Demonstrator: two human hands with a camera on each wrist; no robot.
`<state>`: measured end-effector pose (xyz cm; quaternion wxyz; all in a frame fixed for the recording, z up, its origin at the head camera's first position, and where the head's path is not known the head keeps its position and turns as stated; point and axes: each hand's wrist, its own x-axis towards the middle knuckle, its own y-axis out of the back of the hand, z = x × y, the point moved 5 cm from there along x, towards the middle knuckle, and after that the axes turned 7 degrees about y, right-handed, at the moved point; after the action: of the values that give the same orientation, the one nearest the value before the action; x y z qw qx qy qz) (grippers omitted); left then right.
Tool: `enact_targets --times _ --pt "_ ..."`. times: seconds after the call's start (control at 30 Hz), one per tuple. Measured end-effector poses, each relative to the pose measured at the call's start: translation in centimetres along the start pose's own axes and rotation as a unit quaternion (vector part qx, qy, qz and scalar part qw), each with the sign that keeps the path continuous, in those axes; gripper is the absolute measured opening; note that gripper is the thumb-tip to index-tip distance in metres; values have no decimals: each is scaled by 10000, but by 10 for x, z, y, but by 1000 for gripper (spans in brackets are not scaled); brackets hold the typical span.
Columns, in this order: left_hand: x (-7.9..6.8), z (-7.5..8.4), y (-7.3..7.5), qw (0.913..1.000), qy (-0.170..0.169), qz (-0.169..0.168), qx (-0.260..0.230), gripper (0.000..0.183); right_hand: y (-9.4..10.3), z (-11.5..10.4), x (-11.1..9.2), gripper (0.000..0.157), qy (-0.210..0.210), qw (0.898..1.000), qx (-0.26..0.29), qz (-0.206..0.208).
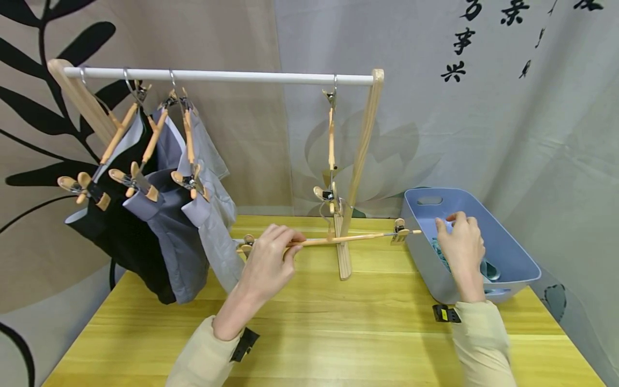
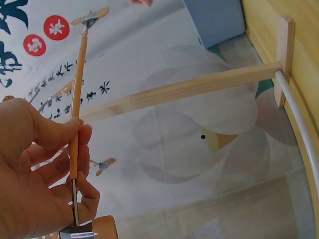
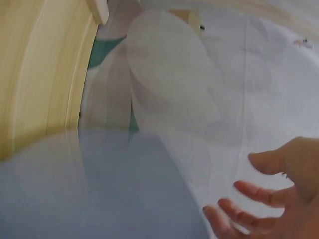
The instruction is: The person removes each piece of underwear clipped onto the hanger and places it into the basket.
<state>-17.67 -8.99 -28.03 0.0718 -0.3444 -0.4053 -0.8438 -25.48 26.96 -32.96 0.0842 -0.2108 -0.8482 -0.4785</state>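
Observation:
My left hand (image 1: 271, 258) pinches a wooden clip hanger (image 1: 358, 237) near its left end, between thumb and fingers. The hanger lies nearly level over the table, its hook up, with a metal-and-wood clip (image 1: 399, 232) at the far right end and no garment on it. In the left wrist view, the thumb presses on the hanger's bar (image 2: 79, 74). Over the blue plastic basket (image 1: 425, 269) hovers my right hand (image 1: 461, 247), fingers apart and loosely bent, holding nothing. Teal cloth (image 1: 437, 250) shows inside the basket, partly behind that hand.
A rack with a white rod (image 1: 232, 77) and wooden posts stands across the back. At its left hang a black garment (image 1: 130, 242), a blue-grey one (image 1: 176, 231) and a light grey one (image 1: 215, 231) on clip hangers. A bare hanger (image 1: 331, 140) hangs near the right post (image 1: 366, 134).

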Motion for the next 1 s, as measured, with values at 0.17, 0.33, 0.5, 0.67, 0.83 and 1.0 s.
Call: enact_targets --times 0.17,0.33,0.5,0.67,0.83,1.0 --pt "0 -1 1 9999 125 15 63 12 -10 -25 8 37 758 9953 526 280" --pt "-1 -3 2 9992 358 -14 181 11 -16 -52 18 32 1401 9826 1194 250" --pt "-1 -4 6 9975 625 -28 342 8 -20 -80 27 32 1956 9635 1824 -96" --pt "-2 -4 7 9953 809 -46 539 7 -25 -107 32 36 2424 9429 2204 -603" --pt "-3 -5 7 9922 954 -82 798 8 -32 -129 35 45 2726 9265 2424 -926" --pt "-4 -6 8 9880 1116 -49 1064 11 -40 -144 36 52 2868 9163 2586 -1064"
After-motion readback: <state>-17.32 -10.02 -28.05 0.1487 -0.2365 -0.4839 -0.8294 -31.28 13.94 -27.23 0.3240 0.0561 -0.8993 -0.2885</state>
